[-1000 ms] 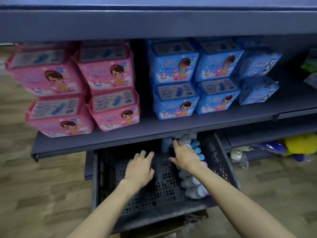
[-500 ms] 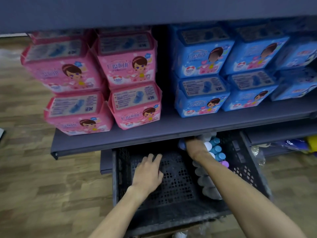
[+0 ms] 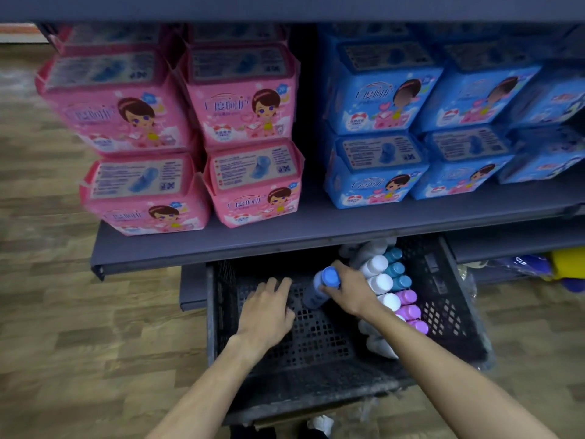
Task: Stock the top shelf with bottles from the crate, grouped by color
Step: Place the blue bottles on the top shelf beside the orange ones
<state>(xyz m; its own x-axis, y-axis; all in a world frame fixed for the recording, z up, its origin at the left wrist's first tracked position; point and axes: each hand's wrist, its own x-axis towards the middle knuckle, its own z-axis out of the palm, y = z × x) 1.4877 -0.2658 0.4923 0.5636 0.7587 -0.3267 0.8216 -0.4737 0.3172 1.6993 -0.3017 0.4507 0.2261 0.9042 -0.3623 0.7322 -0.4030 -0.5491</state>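
A black plastic crate (image 3: 456,315) stands on the floor under the lower shelf. Along its right side stand several bottles with white (image 3: 378,264), teal (image 3: 395,269) and purple caps (image 3: 408,312). My right hand (image 3: 354,291) grips a blue-capped bottle (image 3: 329,277) just below its cap, lifted above the crate's mesh floor. My left hand (image 3: 267,312) hovers over the bare left half of the crate, fingers relaxed, holding nothing. The top shelf is only a dark edge at the frame's top.
A grey shelf (image 3: 285,242) overhangs the crate's back. It carries stacked pink packs (image 3: 240,115) on the left and blue packs (image 3: 380,103) on the right. Yellow and blue items (image 3: 566,267) lie at the lower right. Wood-look floor (image 3: 63,327) spreads to the left.
My right hand has drawn back from under the shelf with a blue-capped bottle in its grip. My left hand barely moved. The view shifted so the shelf sits further right.
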